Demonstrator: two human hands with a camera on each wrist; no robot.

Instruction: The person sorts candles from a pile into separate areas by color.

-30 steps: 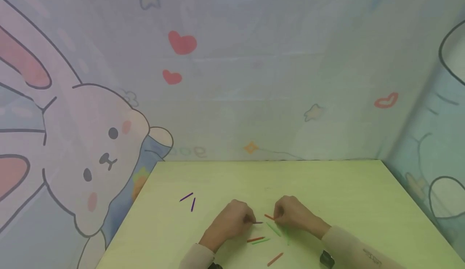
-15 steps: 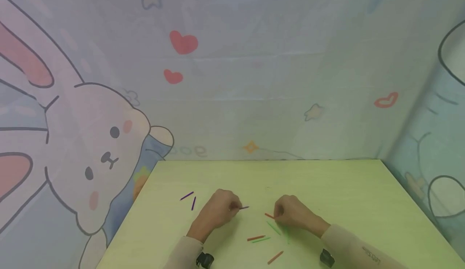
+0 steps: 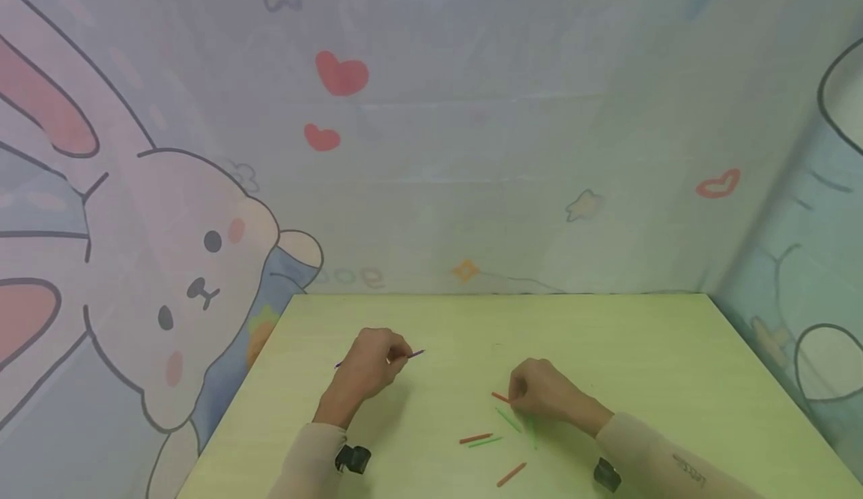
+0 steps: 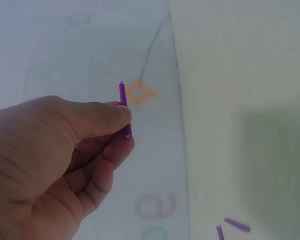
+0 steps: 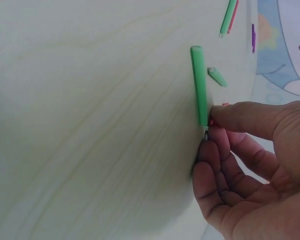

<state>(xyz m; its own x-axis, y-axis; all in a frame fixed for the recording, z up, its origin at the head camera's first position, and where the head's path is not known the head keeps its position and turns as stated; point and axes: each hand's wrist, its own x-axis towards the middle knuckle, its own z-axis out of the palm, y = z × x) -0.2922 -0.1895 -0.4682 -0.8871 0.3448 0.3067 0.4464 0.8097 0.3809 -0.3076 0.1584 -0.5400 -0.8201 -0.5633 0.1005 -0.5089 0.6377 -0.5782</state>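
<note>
My left hand [image 3: 374, 360] pinches a thin purple crayon [image 4: 122, 95] with a narrow tip between thumb and fingertips, raised over the left side of the table. Two more purple crayons lie below it; one of them [image 4: 237, 225] shows in the left wrist view, and the hand covers most of this pair in the head view. At the centre right, my right hand [image 3: 542, 390] holds a red crayon [image 3: 501, 397] by one end, low over the table. Right beside its fingertips lies a green crayon [image 5: 199, 85], with another green crayon [image 5: 217, 76] just beyond.
Nearer the front of the pale yellow table [image 3: 607, 334], a red crayon [image 3: 475, 438] lies alongside a green crayon [image 3: 487, 442]. Another red crayon [image 3: 511, 474] is closer to the front edge. Behind the table hangs a printed cloth [image 3: 472, 147].
My left hand has lifted the purple crayon from the middle group and carried it left and away from me. The right hand has stayed in place with its red crayon.
</note>
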